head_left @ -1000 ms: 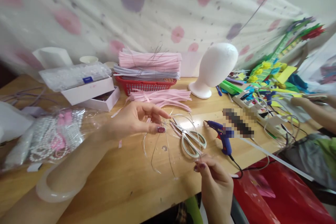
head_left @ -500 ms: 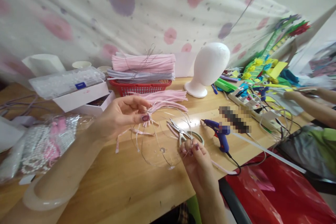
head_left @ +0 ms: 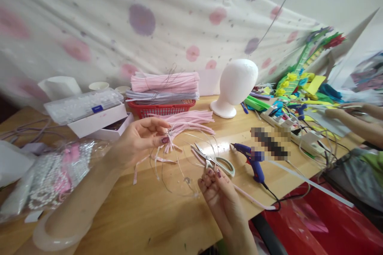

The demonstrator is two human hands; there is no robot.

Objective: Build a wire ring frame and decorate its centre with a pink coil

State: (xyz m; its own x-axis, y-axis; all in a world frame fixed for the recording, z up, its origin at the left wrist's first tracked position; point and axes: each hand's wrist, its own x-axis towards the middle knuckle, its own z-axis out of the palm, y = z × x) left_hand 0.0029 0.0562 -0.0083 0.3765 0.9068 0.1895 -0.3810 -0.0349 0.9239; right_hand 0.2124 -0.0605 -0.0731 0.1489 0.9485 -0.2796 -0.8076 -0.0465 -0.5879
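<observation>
My left hand (head_left: 136, 141) pinches the upper left of a loose round frame of thin bent wire (head_left: 178, 159) between thumb and fingers. The frame hangs over the wooden table, and its fine wires are hard to trace. My right hand (head_left: 223, 201) is closed in a pinch at the frame's right side, its fingertips on a wire. Just beyond that hand lie scissors (head_left: 229, 167) with pale green handles, blades parted, partly covered by the fingers. Cut pink strips (head_left: 194, 117) lie behind the frame. To the right rests a blue glue gun (head_left: 254, 161).
A white foam head (head_left: 237, 83) stands at the back, beside a red basket (head_left: 164, 109) stacked with pink and lilac strips. Bagged beads (head_left: 50, 179) and boxes (head_left: 98, 121) are at left. On the right are a power strip (head_left: 299, 133), cables and another person's hands (head_left: 338, 113).
The view has shifted, so things on the table appear slightly lower. My right hand has moved a little left, and more of the scissors' handle shows. My left hand keeps its pinch.
</observation>
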